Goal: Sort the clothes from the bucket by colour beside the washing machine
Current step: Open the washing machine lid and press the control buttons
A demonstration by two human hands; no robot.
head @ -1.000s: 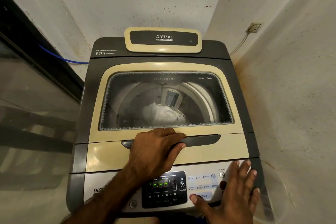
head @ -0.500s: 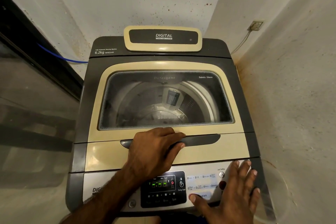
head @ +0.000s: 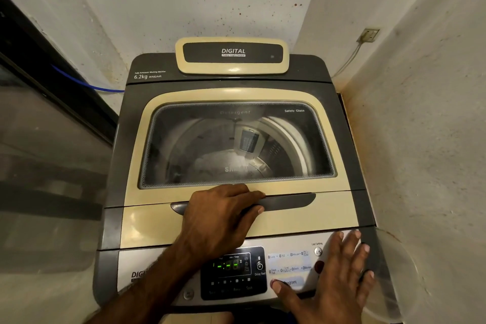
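Note:
The top-loading washing machine (head: pixel 157 223) fills the view, its cream lid closed. Through the lid's glass window (head: pixel 289 144) something pale and blurred, perhaps a white cloth (head: pixel 218 166), lies in the drum. My left hand (head: pixel 221 218) rests on the lid, with its fingers laid over the dark lid handle (head: pixel 289 201). My right hand (head: pixel 339 276) lies flat on the control panel with fingers spread. Its thumb touches the Program button (head: pixel 292 282). The green display (head: pixel 228 265) is lit. No bucket or sorted clothes are in view.
White walls close in behind and to the right of the machine. A clear round plastic container (head: pixel 394 271) sits at the machine's right front corner. A blue hose (head: pixel 105 88) runs in from the left, beside a dark-framed glass panel (head: pixel 39 166). A wall socket (head: pixel 368 35) with a cable is at upper right.
The pale shape inside the drum has shifted behind the glass, and the display digits differ. Both hands have stayed where they were.

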